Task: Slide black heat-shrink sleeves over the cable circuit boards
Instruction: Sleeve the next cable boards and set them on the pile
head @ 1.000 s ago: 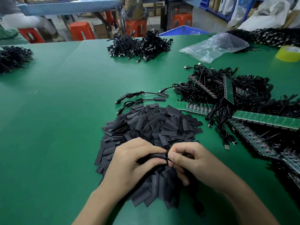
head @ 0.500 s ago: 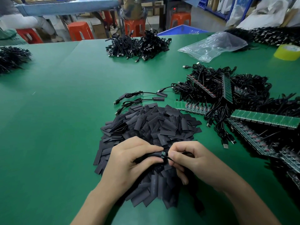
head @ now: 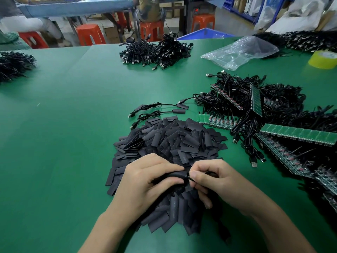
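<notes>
My left hand [head: 145, 181] grips a black heat-shrink sleeve [head: 177, 175] between thumb and fingers, just above a big pile of loose black sleeves [head: 173, 143]. My right hand [head: 217, 181] pinches the thin black cable at the sleeve's right end; the board itself is hidden inside the sleeve. Two cables with sleeves on them [head: 180, 109] lie behind the pile. To the right sits a tangle of black cables joined to green circuit board strips [head: 297, 136].
A heap of bundled black cables [head: 156, 52] lies at the far middle of the green table [head: 63, 143], another [head: 14, 64] at the far left. A clear plastic bag [head: 238, 52] and a yellow tape roll [head: 323, 59] sit far right. Orange stools stand beyond the table.
Half a second ago a bit of green board showed at the sleeve's right end; now the sleeve covers it. Both hands stay close together over the pile.
</notes>
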